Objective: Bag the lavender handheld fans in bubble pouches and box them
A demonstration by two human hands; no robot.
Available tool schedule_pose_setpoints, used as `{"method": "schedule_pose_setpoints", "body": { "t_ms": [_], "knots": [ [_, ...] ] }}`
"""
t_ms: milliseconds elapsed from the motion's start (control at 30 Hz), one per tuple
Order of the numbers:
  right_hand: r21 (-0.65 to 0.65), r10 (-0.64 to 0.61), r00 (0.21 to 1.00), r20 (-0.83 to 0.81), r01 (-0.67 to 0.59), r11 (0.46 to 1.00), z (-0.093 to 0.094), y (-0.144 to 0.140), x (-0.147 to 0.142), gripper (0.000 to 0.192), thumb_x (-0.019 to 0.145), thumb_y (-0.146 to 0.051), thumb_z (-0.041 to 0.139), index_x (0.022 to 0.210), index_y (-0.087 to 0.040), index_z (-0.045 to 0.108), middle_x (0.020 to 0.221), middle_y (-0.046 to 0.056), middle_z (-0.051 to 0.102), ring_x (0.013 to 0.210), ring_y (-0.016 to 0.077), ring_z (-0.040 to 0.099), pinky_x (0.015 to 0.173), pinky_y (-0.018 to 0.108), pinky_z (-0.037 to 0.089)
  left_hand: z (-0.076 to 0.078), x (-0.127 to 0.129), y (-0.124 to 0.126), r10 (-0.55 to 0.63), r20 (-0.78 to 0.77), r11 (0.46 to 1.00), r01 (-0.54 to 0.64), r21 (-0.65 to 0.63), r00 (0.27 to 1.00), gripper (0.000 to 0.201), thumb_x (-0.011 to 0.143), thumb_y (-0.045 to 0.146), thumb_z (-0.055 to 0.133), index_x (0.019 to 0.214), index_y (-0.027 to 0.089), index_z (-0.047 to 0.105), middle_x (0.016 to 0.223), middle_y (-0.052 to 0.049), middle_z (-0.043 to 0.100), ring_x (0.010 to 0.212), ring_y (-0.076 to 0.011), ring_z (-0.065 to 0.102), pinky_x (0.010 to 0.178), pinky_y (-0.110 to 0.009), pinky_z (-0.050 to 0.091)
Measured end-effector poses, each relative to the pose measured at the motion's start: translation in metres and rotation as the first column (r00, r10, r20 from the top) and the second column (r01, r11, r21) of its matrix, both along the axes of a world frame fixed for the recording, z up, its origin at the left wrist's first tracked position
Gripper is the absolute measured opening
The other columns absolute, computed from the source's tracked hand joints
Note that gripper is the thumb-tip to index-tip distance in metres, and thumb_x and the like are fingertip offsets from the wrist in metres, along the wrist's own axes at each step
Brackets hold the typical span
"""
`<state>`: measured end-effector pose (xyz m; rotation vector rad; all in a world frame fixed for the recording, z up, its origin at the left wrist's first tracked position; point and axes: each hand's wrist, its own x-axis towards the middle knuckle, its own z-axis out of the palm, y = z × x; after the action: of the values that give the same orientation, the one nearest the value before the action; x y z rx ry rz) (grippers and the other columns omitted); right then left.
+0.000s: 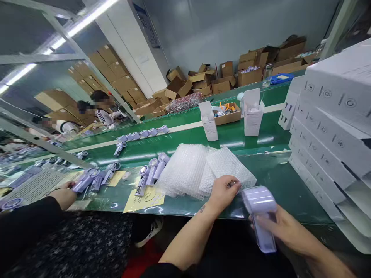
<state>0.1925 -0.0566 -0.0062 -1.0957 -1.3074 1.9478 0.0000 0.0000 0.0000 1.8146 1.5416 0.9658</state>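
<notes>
From the head view, the right hand (285, 227) is closed around the handle of a lilac handheld fan (259, 214), held just off the near edge of the green surface (278, 181). The left hand (224, 190), just beside it, pinches the edge of a bubble-wrap bag (232, 166) atop the bubble-wrap pile (185, 170). Beyond the right hand stand stacked white boxes (327, 143); left of the left hand lie more fans (150, 173) on a yellow paper (145, 199).

bright white ceiling tube lights (87, 17) glare off the glossy green table (261, 135). edges bow with wide-angle distortion. the lilac plastic handheld fan (259, 216) is motion-blurred.
</notes>
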Motion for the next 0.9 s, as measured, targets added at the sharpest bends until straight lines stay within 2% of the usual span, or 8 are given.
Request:
{"method": "schedule_pose_setpoints", "body": {
  "t_ms": [200,333,467,567,633,700,833,900],
  "knots": [
    [-0.026,0.057,0.996,0.074,-0.056,0.998,-0.002,0.001,0.010,0.103,0.078,-0.034,0.067,0.145,-0.030,-0.010,0.106,0.003,0.060,0.098,0.0203,0.059,0.088,0.034,0.044,-0.002,-0.005,-0.001,-0.139,-0.096,0.984,0.149,0.101,0.986,0.014,0.079,0.019,0.062,0.087,0.019,0.073,0.069,-0.002,0.063,0.069,-0.0135,0.057,0.066,-0.024,0.045],
    [-0.062,0.074,0.987,0.144,-0.065,0.996,0.011,0.012,0.020,0.108,0.076,-0.031,0.068,0.144,-0.030,-0.016,0.090,-0.001,0.062,0.080,0.0182,0.061,0.074,0.031,0.047,-0.002,-0.007,-0.006,-0.242,-0.119,0.950,0.260,0.170,0.963,0.018,0.083,0.021,0.058,0.094,0.018,0.072,0.069,-0.003,0.061,0.067,-0.0130,0.056,0.064,-0.024,0.045],
    [-0.084,0.087,0.989,0.116,-0.077,0.993,0.017,0.019,0.024,0.114,0.072,-0.028,0.072,0.143,-0.031,-0.018,0.091,0.000,0.062,0.074,0.0163,0.060,0.068,0.029,0.047,0.001,-0.008,-0.008,-0.271,-0.081,0.944,0.281,0.175,0.959,0.019,0.085,0.023,0.056,0.094,0.016,0.071,0.066,-0.004,0.061,0.068,-0.0140,0.054,0.064,-0.025,0.045],
    [-0.122,0.131,0.991,-0.031,-0.134,0.983,0.012,0.024,0.019,0.109,0.069,-0.028,0.074,0.146,-0.027,-0.003,0.089,0.001,0.061,0.069,0.0154,0.059,0.062,0.028,0.048,0.006,-0.009,-0.007,-0.304,-0.028,0.945,0.306,0.118,0.952,0.018,0.086,0.023,0.055,0.092,0.018,0.071,0.070,-0.003,0.064,0.069,-0.0137,0.055,0.067,-0.026,0.045],
    [-0.109,0.118,0.986,-0.117,-0.131,0.985,0.008,0.027,0.012,0.090,0.070,-0.030,0.074,0.143,-0.023,0.021,0.087,0.001,0.061,0.069,0.0140,0.058,0.063,0.027,0.048,0.011,-0.009,-0.008,-0.263,0.021,0.956,0.257,0.143,0.965,0.016,0.086,0.021,0.053,0.088,0.018,0.069,0.072,-0.003,0.065,0.068,-0.0132,0.056,0.069,-0.027,0.045],
    [-0.114,0.054,0.990,-0.126,-0.069,0.991,0.006,0.028,0.006,0.069,0.072,-0.032,0.073,0.130,-0.023,0.038,0.089,0.001,0.060,0.071,0.0136,0.059,0.065,0.028,0.049,0.015,-0.010,-0.014,-0.222,0.015,0.946,0.211,0.244,0.975,0.016,0.086,0.017,0.051,0.085,0.016,0.067,0.070,-0.003,0.062,0.066,-0.0130,0.054,0.066,-0.026,0.045],
    [-0.177,-0.092,0.991,-0.096,0.074,0.981,0.008,0.022,-0.002,0.051,0.069,-0.036,0.075,0.111,-0.026,0.045,0.102,0.002,0.058,0.073,0.0171,0.063,0.058,0.030,0.051,0.015,-0.011,-0.035,-0.241,-0.218,0.813,0.319,0.487,0.946,0.019,0.081,0.009,0.047,0.088,0.014,0.063,0.067,-0.003,0.051,0.061,-0.0129,0.046,0.054,-0.024,0.038],
    [-0.170,-0.179,0.977,-0.116,0.158,0.973,0.009,0.017,-0.007,0.048,0.068,-0.038,0.075,0.105,-0.025,0.047,0.107,0.003,0.058,0.071,0.0178,0.064,0.055,0.030,0.051,0.010,-0.011,-0.043,-0.186,-0.270,0.788,0.308,0.534,0.945,0.021,0.078,0.005,0.045,0.089,0.014,0.060,0.069,-0.003,0.048,0.061,-0.0128,0.044,0.053,-0.024,0.038]
  ]
}}
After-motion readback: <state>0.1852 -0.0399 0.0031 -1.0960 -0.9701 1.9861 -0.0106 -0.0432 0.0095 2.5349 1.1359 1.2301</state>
